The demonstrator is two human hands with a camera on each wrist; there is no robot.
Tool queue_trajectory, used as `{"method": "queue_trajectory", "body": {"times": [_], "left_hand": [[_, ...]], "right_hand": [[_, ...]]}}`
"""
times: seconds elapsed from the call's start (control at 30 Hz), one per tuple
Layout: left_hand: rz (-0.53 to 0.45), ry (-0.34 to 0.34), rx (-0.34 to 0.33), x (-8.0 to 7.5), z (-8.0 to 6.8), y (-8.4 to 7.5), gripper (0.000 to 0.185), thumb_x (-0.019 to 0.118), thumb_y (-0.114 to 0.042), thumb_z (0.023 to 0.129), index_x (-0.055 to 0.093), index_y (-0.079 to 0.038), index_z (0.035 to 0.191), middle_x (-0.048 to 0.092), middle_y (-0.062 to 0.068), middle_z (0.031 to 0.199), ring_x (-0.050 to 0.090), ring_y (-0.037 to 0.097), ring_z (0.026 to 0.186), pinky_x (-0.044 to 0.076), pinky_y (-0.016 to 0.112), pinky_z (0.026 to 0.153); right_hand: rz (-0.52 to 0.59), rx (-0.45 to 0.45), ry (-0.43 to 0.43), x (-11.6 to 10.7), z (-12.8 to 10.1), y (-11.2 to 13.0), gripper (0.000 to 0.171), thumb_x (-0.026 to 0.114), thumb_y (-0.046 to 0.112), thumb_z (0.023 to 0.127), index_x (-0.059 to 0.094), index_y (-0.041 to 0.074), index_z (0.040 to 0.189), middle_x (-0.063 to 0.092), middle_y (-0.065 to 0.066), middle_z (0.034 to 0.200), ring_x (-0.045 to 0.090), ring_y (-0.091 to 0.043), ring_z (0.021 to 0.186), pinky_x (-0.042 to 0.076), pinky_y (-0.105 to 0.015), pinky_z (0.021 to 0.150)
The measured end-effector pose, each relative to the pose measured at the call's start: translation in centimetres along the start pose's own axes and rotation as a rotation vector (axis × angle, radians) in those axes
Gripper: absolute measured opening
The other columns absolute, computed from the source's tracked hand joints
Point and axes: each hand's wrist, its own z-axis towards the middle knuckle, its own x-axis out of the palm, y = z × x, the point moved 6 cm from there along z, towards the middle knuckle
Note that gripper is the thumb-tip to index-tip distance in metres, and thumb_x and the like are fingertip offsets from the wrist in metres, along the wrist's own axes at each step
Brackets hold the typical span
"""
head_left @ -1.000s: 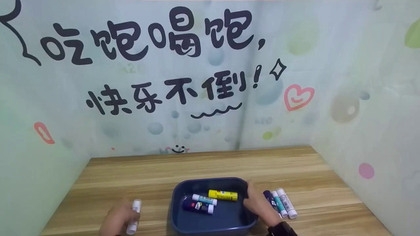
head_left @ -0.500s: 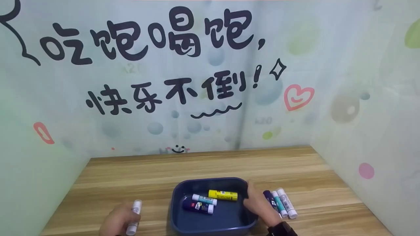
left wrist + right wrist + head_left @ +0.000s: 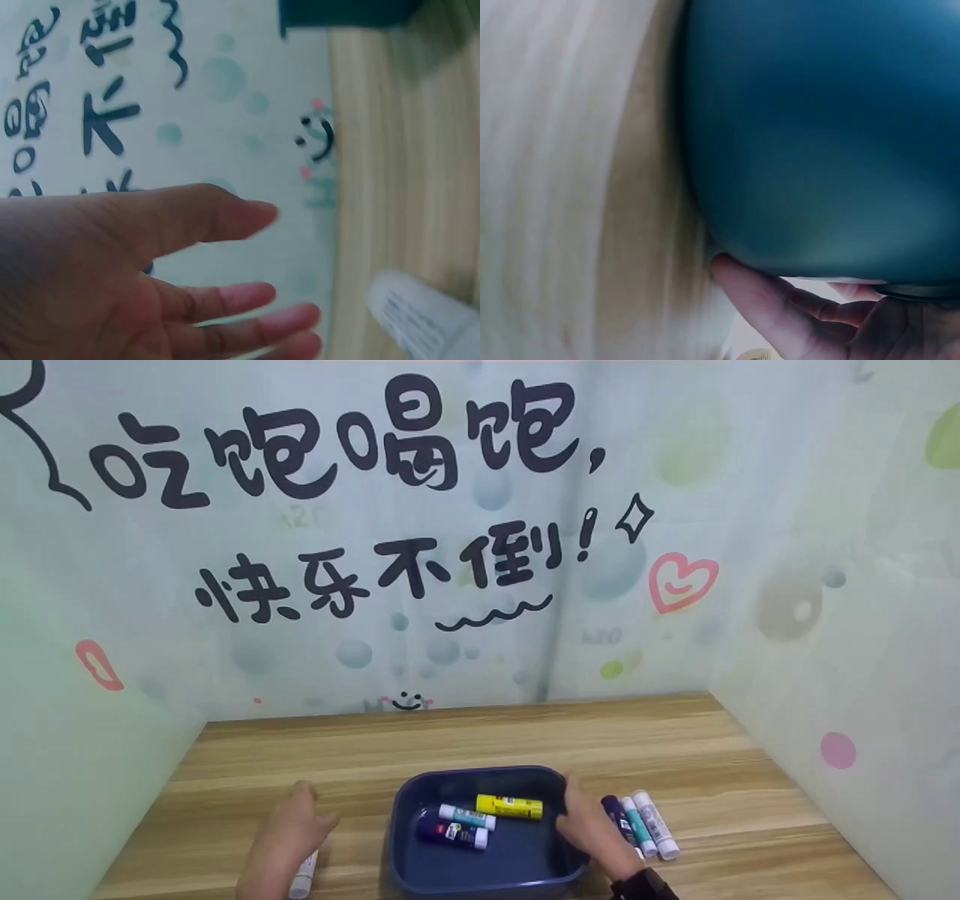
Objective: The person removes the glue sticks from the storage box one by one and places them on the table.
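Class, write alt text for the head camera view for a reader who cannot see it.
A dark blue tray on a wooden table holds three glue sticks. The right hand grips its right rim, and three more sticks lie beyond. The left hand hovers open over a white glue stick.

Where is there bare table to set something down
The back of the wooden table, between the wall and the blue tray, is bare. Crowded: three sticks right of the tray beside the right hand; left hand over a white stick.

Matt dark-blue plastic tray (image 3: 405, 817) sits on smooth wood-grain table (image 3: 465, 742).
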Motion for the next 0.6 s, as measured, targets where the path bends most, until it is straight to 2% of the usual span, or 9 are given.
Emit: {"method": "queue_trajectory", "body": {"times": [0.07,0.13,0.2,0.3,0.43,0.5,0.6], "left_hand": [[0.003,-0.045,0.087,0.3,0.1,-1.8,0.038,0.058,-0.012,0.081,0.046,0.01,0.111,0.06,0.024,0.094,0.06,0.028,0.078,0.05,0.039,0.068],[-0.053,-0.074,0.191,1.0,0.0,-3.6,0.031,0.059,-0.008,0.079,0.051,0.005,0.106,0.063,0.014,0.085,0.06,0.021,0.073,0.049,0.033,0.064],[-0.099,-0.063,0.311,2.1,-0.3,-5.4,0.024,0.058,-0.005,0.079,0.055,0.002,0.101,0.063,0.009,0.082,0.059,0.016,0.073,0.049,0.027,0.063],[-0.134,-0.007,0.476,4.2,-0.6,-7.6,0.017,0.057,-0.001,0.079,0.057,-0.002,0.096,0.064,0.008,0.085,0.059,0.016,0.077,0.05,0.025,0.067],[-0.071,0.04,0.571,7.1,-0.8,-8.9,0.019,0.057,-0.001,0.077,0.058,-0.004,0.096,0.064,0.009,0.092,0.061,0.021,0.085,0.051,0.033,0.074],[0.007,0.028,0.586,8.5,-0.7,-9.1,0.022,0.059,-0.003,0.076,0.058,-0.005,0.098,0.063,0.008,0.095,0.06,0.023,0.089,0.05,0.038,0.079],[0.176,-0.009,0.586,10.2,-0.5,-9.1,0.028,0.063,-0.01,0.075,0.059,-0.008,0.102,0.062,0.007,0.099,0.059,0.023,0.093,0.049,0.041,0.08]], "right_hand": [[-0.026,-0.027,-0.029,-0.2,-0.1,0.2,0.059,0.051,-0.002,0.071,0.032,-0.012,0.126,0.054,-0.035,0.108,0.06,-0.034,0.084,0.048,-0.044,0.07],[-0.044,-0.035,-0.045,-0.3,-0.2,0.3,0.058,0.051,-0.002,0.071,0.033,-0.013,0.125,0.056,-0.035,0.105,0.06,-0.033,0.078,0.047,-0.042,0.065],[-0.053,-0.028,-0.048,-0.4,-0.3,0.3,0.058,0.051,-0.002,0.072,0.033,-0.013,0.126,0.056,-0.035,0.104,0.06,-0.032,0.075,0.047,-0.041,0.064],[-0.049,-0.009,-0.039,-0.4,-0.3,0.2,0.059,0.051,-0.001,0.073,0.031,-0.013,0.127,0.055,-0.035,0.107,0.06,-0.032,0.077,0.047,-0.042,0.066],[-0.051,-0.019,-0.043,-0.4,-0.3,0.3,0.057,0.051,-0.001,0.073,0.032,-0.011,0.126,0.056,-0.035,0.102,0.06,-0.031,0.075,0.048,-0.041,0.064],[-0.047,-0.019,-0.04,-0.3,-0.3,0.3,0.057,0.051,-0.001,0.073,0.032,-0.01,0.126,0.057,-0.034,0.099,0.059,-0.03,0.073,0.047,-0.041,0.063],[-0.042,-0.01,-0.027,-0.2,-0.3,0.3,0.057,0.051,0.0,0.073,0.032,-0.01,0.126,0.057,-0.034,0.099,0.059,-0.029,0.072,0.047,-0.04,0.062]]}}
